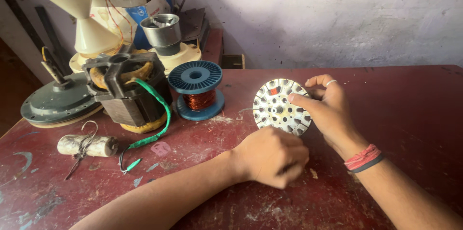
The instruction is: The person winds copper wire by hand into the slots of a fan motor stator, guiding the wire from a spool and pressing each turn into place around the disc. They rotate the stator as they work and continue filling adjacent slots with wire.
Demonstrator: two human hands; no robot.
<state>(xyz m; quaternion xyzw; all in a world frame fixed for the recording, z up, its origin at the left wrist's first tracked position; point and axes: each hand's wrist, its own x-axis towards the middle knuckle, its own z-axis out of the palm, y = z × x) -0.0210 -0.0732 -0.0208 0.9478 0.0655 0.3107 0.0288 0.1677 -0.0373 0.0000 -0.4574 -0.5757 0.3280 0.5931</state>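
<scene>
Upright, silver slotted rotor disc (279, 107), red patch near rim, right hand (327, 109) gripping.

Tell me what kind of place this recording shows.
Probably a small motor or appliance repair workshop. On the worn red table stand a blue spool of copper wire, a motor stator with windings and a grey round motor housing. The right hand holds a slotted metal disc upright.

Bare forearms, no sleeves — a ring (331, 83) and red-and-dark wristbands (364, 158) on the right hand (328, 109).
</scene>
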